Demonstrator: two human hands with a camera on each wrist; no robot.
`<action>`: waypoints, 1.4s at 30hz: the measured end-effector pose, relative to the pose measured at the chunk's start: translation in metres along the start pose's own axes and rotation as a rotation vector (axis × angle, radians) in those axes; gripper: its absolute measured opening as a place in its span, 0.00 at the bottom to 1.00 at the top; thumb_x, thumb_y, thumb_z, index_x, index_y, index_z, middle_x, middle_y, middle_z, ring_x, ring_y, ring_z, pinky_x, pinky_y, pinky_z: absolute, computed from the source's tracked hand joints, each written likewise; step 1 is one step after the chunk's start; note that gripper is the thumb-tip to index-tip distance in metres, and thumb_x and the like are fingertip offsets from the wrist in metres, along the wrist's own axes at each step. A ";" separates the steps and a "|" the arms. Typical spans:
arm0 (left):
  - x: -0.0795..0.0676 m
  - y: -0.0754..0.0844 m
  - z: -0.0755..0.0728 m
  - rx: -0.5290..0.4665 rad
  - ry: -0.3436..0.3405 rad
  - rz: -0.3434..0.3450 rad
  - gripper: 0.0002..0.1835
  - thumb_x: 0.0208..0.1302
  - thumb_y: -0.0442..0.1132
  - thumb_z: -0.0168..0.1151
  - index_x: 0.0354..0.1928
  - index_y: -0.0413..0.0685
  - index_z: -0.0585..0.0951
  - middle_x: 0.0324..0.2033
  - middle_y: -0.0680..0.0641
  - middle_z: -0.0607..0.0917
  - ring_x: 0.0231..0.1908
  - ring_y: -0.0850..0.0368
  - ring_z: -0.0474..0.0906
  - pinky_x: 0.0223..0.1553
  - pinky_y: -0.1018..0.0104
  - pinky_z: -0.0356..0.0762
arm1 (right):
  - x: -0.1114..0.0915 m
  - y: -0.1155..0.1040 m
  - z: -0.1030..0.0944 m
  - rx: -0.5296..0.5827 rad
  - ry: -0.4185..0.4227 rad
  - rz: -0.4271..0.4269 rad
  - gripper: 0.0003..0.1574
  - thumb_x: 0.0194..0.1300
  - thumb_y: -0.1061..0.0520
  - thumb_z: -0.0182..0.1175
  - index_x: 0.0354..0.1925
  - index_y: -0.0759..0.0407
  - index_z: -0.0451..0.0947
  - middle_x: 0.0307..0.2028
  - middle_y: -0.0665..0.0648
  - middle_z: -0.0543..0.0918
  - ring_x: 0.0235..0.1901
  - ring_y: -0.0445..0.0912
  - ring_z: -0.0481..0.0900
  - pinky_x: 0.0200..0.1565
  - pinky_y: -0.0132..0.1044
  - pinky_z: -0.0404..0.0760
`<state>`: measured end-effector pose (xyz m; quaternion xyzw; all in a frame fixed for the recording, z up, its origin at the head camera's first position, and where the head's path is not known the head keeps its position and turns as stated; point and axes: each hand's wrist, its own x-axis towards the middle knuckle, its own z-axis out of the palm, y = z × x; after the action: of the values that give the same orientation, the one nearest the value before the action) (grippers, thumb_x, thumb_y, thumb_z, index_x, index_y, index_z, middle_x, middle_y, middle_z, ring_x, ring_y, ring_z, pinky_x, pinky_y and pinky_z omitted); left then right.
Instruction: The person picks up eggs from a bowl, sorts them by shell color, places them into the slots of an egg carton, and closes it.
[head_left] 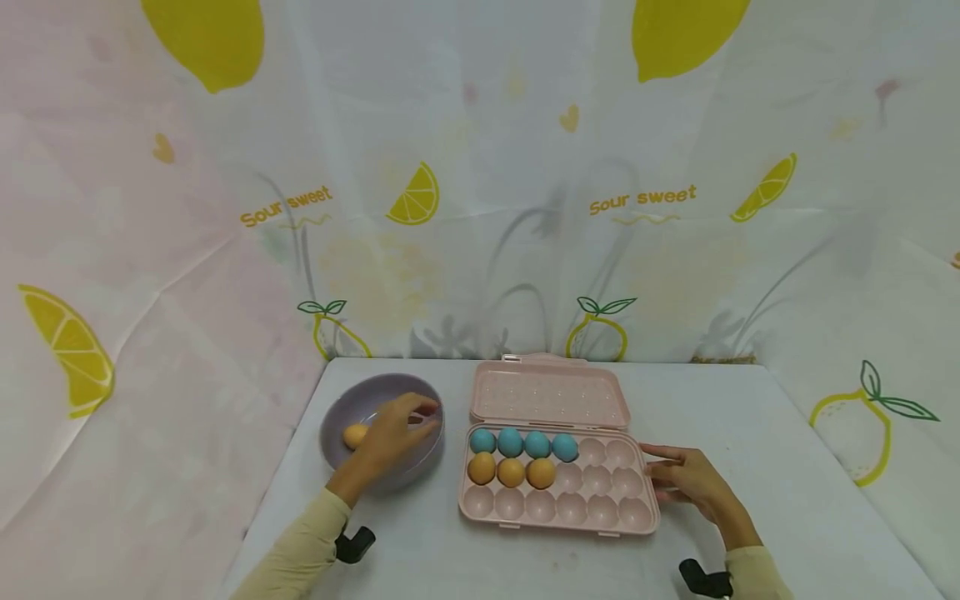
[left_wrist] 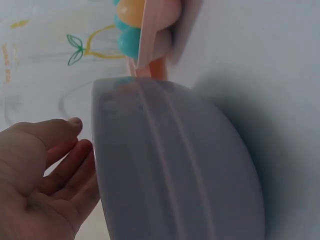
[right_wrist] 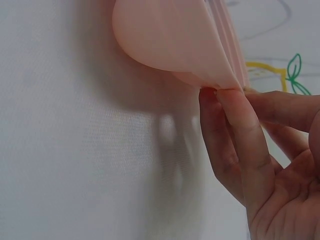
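In the head view, my left hand [head_left: 393,437] reaches over the grey-purple bowl [head_left: 341,396], its fingers loosely bent with a gap to the thumb. An orange egg [head_left: 355,435] lies in the bowl beside that hand. The left wrist view shows the left fingertips [left_wrist: 75,155] partly behind the bowl's rim, and no egg between thumb and fingers. To the right, a pink egg box [head_left: 555,508] stands with its lid raised back. Blue eggs [head_left: 537,444] fill part of its back row, orange eggs [head_left: 512,472] part of its middle row. My right hand [head_left: 693,479] pinches the box's right rim.
The white table [head_left: 757,442] carries the bowl on the left and the box in the middle. The open lid [head_left: 551,396] lies towards the back edge. A lemon-print cloth [head_left: 487,275] hangs behind the table and along both sides.
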<state>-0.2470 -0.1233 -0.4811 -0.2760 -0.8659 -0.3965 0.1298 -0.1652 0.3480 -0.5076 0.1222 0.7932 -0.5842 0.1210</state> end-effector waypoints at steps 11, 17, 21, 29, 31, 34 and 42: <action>-0.025 -0.028 -0.031 0.288 -0.039 -0.149 0.14 0.53 0.29 0.71 0.44 0.35 0.83 0.39 0.42 0.83 0.40 0.46 0.81 0.40 0.53 0.80 | -0.001 0.000 0.000 -0.004 -0.012 -0.007 0.33 0.63 0.61 0.63 0.65 0.69 0.69 0.44 0.63 0.85 0.40 0.51 0.85 0.37 0.43 0.84; -0.034 -0.031 -0.045 0.496 0.030 -0.299 0.06 0.53 0.32 0.67 0.30 0.35 0.82 0.29 0.40 0.80 0.31 0.41 0.79 0.35 0.46 0.78 | -0.001 0.000 0.001 0.003 -0.003 -0.006 0.33 0.63 0.61 0.63 0.65 0.69 0.69 0.44 0.64 0.85 0.40 0.52 0.85 0.38 0.43 0.84; -0.033 -0.032 -0.050 0.520 -0.011 -0.375 0.12 0.52 0.35 0.63 0.16 0.42 0.72 0.17 0.45 0.72 0.20 0.49 0.69 0.24 0.48 0.74 | -0.003 0.000 0.001 0.005 0.001 -0.002 0.34 0.62 0.61 0.63 0.65 0.69 0.69 0.45 0.64 0.85 0.40 0.52 0.85 0.38 0.44 0.84; -0.025 -0.040 -0.047 0.547 -0.083 -0.440 0.21 0.62 0.44 0.63 0.16 0.39 0.73 0.15 0.40 0.73 0.18 0.46 0.72 0.23 0.47 0.75 | -0.001 -0.001 0.001 -0.002 0.005 -0.001 0.32 0.63 0.62 0.62 0.65 0.68 0.69 0.44 0.63 0.85 0.40 0.52 0.85 0.37 0.43 0.84; -0.024 -0.045 -0.044 0.557 -0.095 -0.448 0.23 0.64 0.45 0.62 0.18 0.36 0.75 0.16 0.37 0.74 0.19 0.42 0.74 0.23 0.45 0.75 | 0.000 -0.001 0.001 -0.007 0.007 0.002 0.32 0.63 0.62 0.62 0.65 0.68 0.70 0.44 0.63 0.85 0.40 0.51 0.85 0.37 0.43 0.85; -0.021 -0.049 -0.040 0.554 -0.113 -0.477 0.21 0.63 0.44 0.62 0.19 0.34 0.76 0.18 0.34 0.75 0.20 0.40 0.75 0.24 0.44 0.75 | 0.000 -0.002 0.002 -0.007 0.008 0.007 0.32 0.63 0.63 0.62 0.65 0.67 0.70 0.43 0.63 0.85 0.40 0.51 0.85 0.36 0.43 0.85; -0.014 -0.045 -0.034 0.499 -0.240 -0.496 0.10 0.56 0.37 0.59 0.37 0.37 0.81 0.26 0.40 0.80 0.25 0.44 0.76 0.26 0.48 0.75 | 0.000 -0.002 0.001 -0.007 0.015 0.015 0.32 0.63 0.63 0.62 0.65 0.68 0.70 0.44 0.63 0.85 0.40 0.51 0.85 0.36 0.43 0.84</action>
<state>-0.2617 -0.1779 -0.4930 -0.0624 -0.9855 -0.1573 -0.0093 -0.1660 0.3467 -0.5066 0.1322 0.7952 -0.5795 0.1196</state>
